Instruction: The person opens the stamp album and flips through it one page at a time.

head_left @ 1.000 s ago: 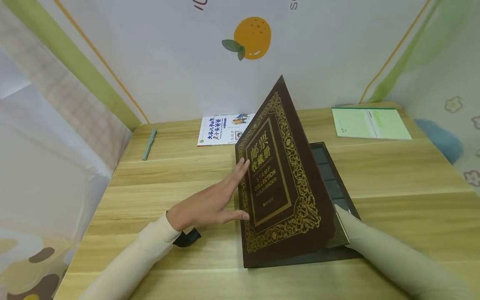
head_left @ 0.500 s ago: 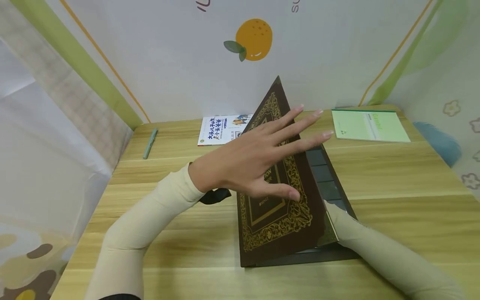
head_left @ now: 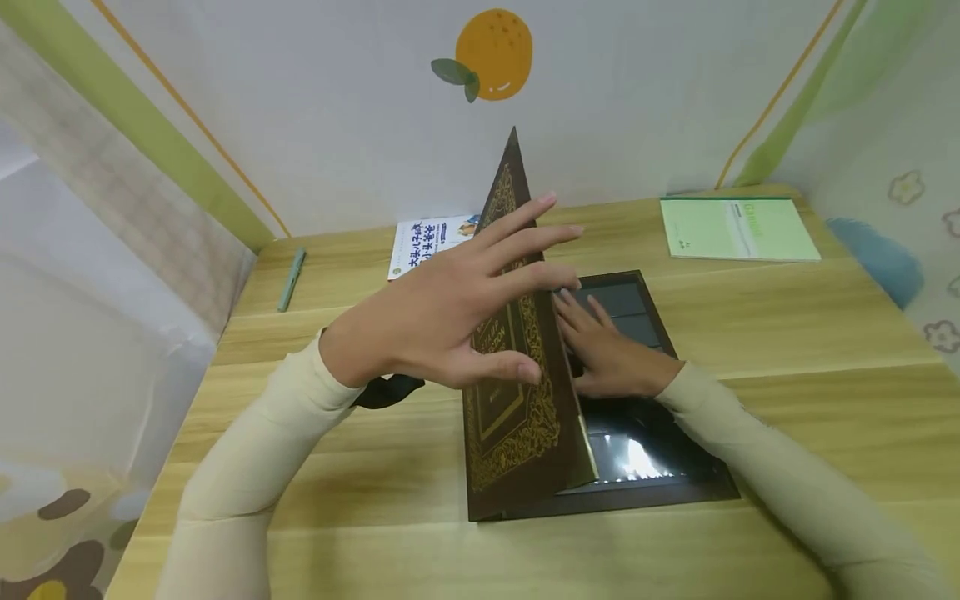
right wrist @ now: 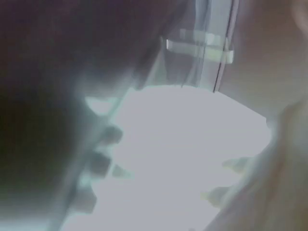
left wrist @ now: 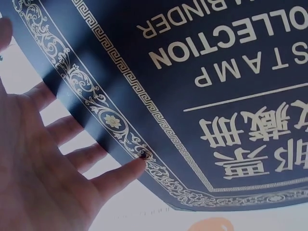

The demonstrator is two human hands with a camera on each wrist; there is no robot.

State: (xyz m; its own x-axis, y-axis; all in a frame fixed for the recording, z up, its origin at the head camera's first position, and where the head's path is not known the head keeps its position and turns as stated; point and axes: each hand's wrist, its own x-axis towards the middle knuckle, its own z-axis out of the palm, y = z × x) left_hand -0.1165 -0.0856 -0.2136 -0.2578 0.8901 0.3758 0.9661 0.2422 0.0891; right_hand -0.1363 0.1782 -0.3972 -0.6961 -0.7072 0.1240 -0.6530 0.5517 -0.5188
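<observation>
A dark brown stamp album [head_left: 551,442] with gold ornament stands half open on the wooden table, its front cover tilted up steeply. My left hand [head_left: 438,317] is at the outer side of this cover, fingers spread and fairly straight; in the left wrist view its fingertips [left wrist: 137,166] reach the cover's decorated edge. My right hand [head_left: 622,358] is on the inner side, above the black pocketed page [head_left: 637,467], with extended fingers pointing toward the raised cover. The cover partly hides those fingers. The right wrist view is blurred and overexposed.
A white illustrated booklet [head_left: 412,246] lies behind the album, partly covered by it. A light green notebook [head_left: 705,229] is at the back right, and a slim green pen [head_left: 292,280] at the back left. Printed fabric [head_left: 360,125] hangs behind the table [head_left: 360,533].
My left hand moved from the cover's face across to its free edge. The cover swung farther left and up. My right hand, hidden before, came into sight over the inner page.
</observation>
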